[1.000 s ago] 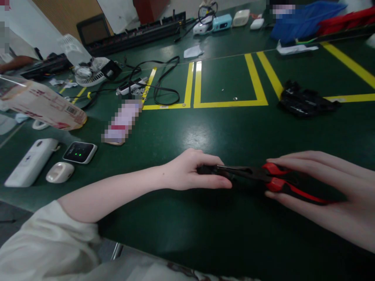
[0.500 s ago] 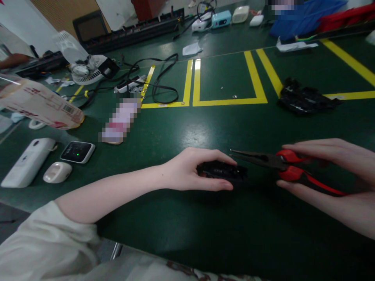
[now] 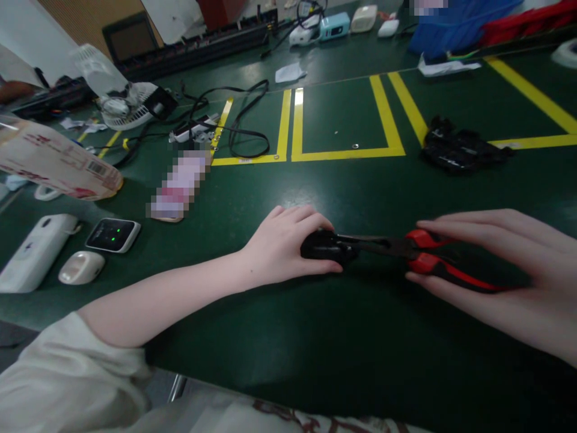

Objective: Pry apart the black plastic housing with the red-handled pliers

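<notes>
My left hand (image 3: 288,243) is wrapped round a small black part (image 3: 322,248) near the front of the green table (image 3: 252,373). In my right hand (image 3: 500,252) are long-nose pliers (image 3: 421,251) with red and black handles. Their thin jaws point left and reach the right end of the black part; whether the tips grip it I cannot tell. Farther back on the right lies a crumpled-looking heap of black pieces (image 3: 462,147).
A blurred phone (image 3: 180,186), a white power bank (image 3: 38,252), a small screened device (image 3: 113,234) and a bottle (image 3: 58,159) lie left. Behind are a small fan (image 3: 128,105), black cables (image 3: 247,123), yellow tape (image 3: 349,155) and a blue bin (image 3: 455,30).
The pliers in my right hand have moved left, and their tips now meet the black part. My left hand has turned slightly with the part. The whole view has shifted a little.
</notes>
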`<state>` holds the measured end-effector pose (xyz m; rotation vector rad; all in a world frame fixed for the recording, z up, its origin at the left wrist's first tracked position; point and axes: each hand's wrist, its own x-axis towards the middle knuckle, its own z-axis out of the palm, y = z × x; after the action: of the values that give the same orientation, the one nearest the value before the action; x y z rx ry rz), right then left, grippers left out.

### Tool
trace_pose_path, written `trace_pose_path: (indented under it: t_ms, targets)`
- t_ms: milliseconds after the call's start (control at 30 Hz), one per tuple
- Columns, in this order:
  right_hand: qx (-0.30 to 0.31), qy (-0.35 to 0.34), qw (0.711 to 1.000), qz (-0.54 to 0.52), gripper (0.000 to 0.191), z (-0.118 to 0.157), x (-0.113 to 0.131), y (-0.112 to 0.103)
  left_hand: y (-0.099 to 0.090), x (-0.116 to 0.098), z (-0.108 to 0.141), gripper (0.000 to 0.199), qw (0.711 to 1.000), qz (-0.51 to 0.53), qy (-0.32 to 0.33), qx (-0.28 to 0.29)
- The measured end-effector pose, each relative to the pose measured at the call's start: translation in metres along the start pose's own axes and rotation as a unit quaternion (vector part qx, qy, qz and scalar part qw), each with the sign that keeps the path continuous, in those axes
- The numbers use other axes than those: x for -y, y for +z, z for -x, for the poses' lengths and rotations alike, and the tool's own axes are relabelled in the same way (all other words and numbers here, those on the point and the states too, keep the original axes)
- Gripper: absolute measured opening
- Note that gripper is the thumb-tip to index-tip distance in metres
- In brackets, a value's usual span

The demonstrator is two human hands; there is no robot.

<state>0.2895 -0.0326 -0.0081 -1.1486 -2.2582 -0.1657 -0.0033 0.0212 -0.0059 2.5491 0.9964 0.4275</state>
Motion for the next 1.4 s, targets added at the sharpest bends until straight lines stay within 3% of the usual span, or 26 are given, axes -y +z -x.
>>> trace_pose_path:
  t_ms: [167,500,733,867,1067,1233,1400]
  targets:
    - [0.009,-0.018,0.999,0.029,0.04,0.0,-0.005,0.001,-0.001,-0.003,0.002,0.07,1.0,-0.003,-0.009,-0.008]
    - [0.012,-0.018,0.999,0.042,0.042,0.0,-0.007,-0.002,-0.003,-0.006,0.003,0.058,0.999,0.032,0.023,0.005]
    - [0.015,-0.039,0.998,0.038,0.042,-0.001,-0.007,-0.002,0.0,-0.005,0.005,0.054,0.992,0.068,0.097,0.034]
    - [0.008,-0.039,0.998,0.043,0.041,-0.001,-0.007,-0.002,0.001,-0.004,0.006,0.054,0.992,0.071,0.104,0.004]
    - [0.008,-0.032,0.998,0.045,0.041,-0.001,-0.008,-0.002,-0.001,-0.004,0.006,0.075,0.995,0.02,0.068,-0.067]
    - [0.014,-0.026,0.999,0.036,0.038,-0.002,-0.004,-0.002,0.001,-0.003,0.003,0.099,0.997,-0.007,0.065,-0.033]
    - [0.025,-0.006,0.999,0.021,0.036,-0.004,0.003,-0.003,0.005,0.0,0.002,0.097,0.996,-0.035,0.081,0.0]
